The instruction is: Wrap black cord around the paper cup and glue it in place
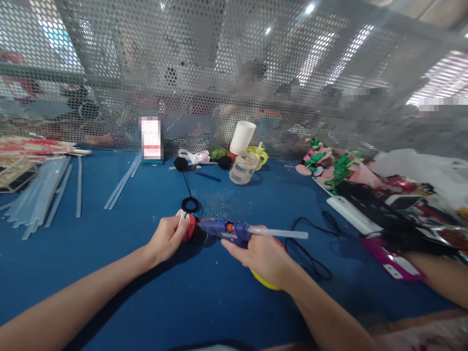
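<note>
Near the middle of the blue table (215,312), from where I'm standing, someone's right hand (266,257) is wrapped around a blue glue gun (241,232), clear stick poking out the back. Their left hand (166,239) has a pinch on a small red, white and black piece (190,230), right by the gun's nozzle, can't tell if they touch. Black cord loop (190,210) just beyond that. Farther back: clear jar (242,174), stacked white cups (242,138), then a perforated metal screen (204,63).
</note>
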Tool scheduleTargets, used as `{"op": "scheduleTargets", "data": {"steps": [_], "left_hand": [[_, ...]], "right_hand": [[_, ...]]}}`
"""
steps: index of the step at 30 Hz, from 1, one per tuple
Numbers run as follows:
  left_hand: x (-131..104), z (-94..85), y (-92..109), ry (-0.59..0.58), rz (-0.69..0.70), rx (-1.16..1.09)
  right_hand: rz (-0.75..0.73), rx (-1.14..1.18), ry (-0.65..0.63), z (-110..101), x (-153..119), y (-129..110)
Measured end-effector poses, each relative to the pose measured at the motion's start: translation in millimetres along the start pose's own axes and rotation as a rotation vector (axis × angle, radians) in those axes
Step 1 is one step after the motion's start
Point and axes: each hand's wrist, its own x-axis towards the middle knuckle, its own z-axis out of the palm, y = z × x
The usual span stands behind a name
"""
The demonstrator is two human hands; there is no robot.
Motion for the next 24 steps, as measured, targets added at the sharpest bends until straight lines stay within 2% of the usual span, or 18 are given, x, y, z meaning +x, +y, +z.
{"op": "scheduleTargets", "data": {"steps": [9,13,18,21,24], "left_hand": [[-0.2,0.1,-2.6,-0.003,0.009,0.003],[-0.2,-0.1,-2.3,-0.014,0.016,0.005],[-1.0,0.5,-4.9,0.0,0.01,0.025],[-1.5,1.0,-6.3,0.006,0.003,0.03],[-1.1,1.6,-5.6,0.01,0.011,0.034]], "right_hand": [[0.018,0.009,-0.018,-0.9,1.0,0.1],[0.051,0.071,-0.071,-2.1,0.6,-0.2],[0.184,0.293,-0.13,-5.9,2.4,0.8],[0.212,0.503,-0.16,-9.2,9.4,11.0],[0.203,0.651,-0.037,-11.0,22.1,31.7]]}}
